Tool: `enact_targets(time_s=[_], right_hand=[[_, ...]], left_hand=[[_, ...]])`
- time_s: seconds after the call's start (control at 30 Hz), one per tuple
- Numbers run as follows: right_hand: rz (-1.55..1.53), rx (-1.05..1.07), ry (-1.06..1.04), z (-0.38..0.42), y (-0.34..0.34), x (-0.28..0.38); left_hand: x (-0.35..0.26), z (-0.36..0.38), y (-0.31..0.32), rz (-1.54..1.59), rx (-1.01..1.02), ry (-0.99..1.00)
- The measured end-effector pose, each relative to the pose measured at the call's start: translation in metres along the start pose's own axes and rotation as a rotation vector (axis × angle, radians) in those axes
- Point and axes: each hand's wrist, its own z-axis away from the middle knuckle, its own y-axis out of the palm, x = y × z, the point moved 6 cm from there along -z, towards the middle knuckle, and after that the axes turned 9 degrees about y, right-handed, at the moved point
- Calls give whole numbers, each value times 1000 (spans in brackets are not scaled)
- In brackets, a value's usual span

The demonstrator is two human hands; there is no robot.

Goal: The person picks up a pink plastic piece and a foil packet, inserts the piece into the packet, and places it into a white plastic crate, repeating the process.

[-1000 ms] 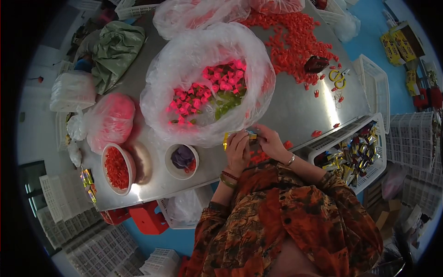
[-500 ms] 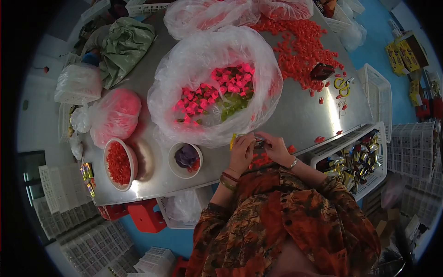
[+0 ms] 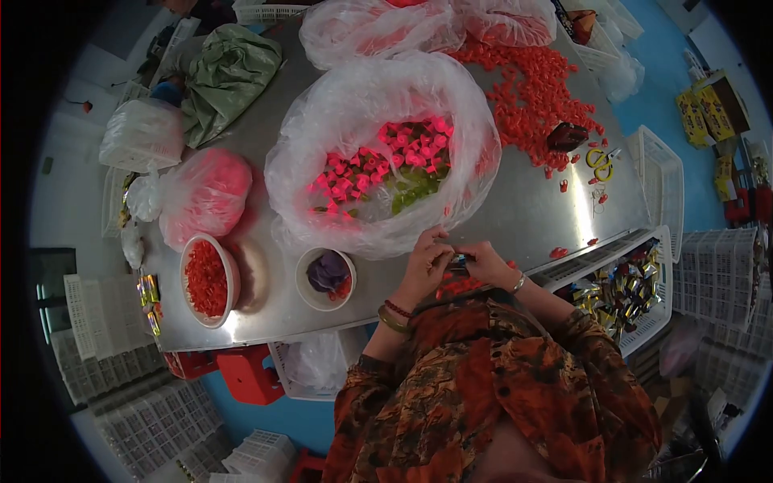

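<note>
At the table's near edge my left hand [image 3: 425, 267] and my right hand [image 3: 493, 266] almost meet. Both have their fingers pinched on a small shiny wrapper [image 3: 459, 259], mostly hidden by the fingers; its contents do not show. Just below my hands lie several red plastic pieces [image 3: 460, 285]. Beyond my hands stands a large clear plastic bag [image 3: 282, 173], rolled open, with pink-topped pieces [image 3: 415, 145] and green pieces [image 3: 413, 191] inside. A white bowl [image 3: 351, 278] left of my left hand holds something purple and some red pieces.
A pile of red pieces [image 3: 523, 97] covers the far right, near a dark red box [image 3: 568, 137] and yellow-handled scissors [image 3: 597, 163]. A white crate [image 3: 665, 299] of foil packets stands at right. A bowl of red pieces [image 3: 206, 282] and a tied pink bag [image 3: 205, 197] sit left.
The yellow end of the wrapper that stuck out left of my left hand no longer shows. My left hand has shifted slightly right, its fingers rearranged, and the view has tilted slightly.
</note>
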Motion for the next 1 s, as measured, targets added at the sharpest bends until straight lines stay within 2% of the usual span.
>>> enact_targets(time_s=[0.07,0.13,0.2,0.27,0.33,0.4,0.47,0.5,0.53,0.63,0.67,0.7,0.8,0.9,1.0], right_hand=[[130,-78,-43,0,-2,1],[294,-132,-45,-9,-18,17],[658,-89,-8,-18,-50,48],[663,-67,-117,-25,-86,62],[193,-12,-8,-26,-128,112],[-256,101,-120,-22,-155,134],[-93,-53,-133,-44,-155,71],[531,-204,87,-57,-150,44],[1181,-270,206,-57,-145,18],[352,-470,180,-47,-170,3],[371,-514,46,-45,-166,-3],[320,-497,118,-39,-162,1],[106,-402,324,-24,-146,21],[-128,-332,465,-8,-120,19],[-213,-333,545,10,-101,17]], left_hand=[[-2,1,2,-89,-21,79],[-23,-7,-13,-175,-134,92],[-25,-6,-33,-234,-244,82],[-10,3,-54,-262,-353,45],[-4,10,-67,-211,-403,2],[5,15,-71,-88,-443,-66],[15,24,-67,99,-461,-176],[13,25,-66,63,-440,-186],[12,28,-65,103,-430,-201],[18,31,-55,163,-426,-224],[26,33,-54,131,-408,-220],[31,34,-54,98,-387,-216],[2,8,-43,-305,-215,-49],[-19,-19,-14,-358,-140,256],[-29,-43,19,-316,20,364]])
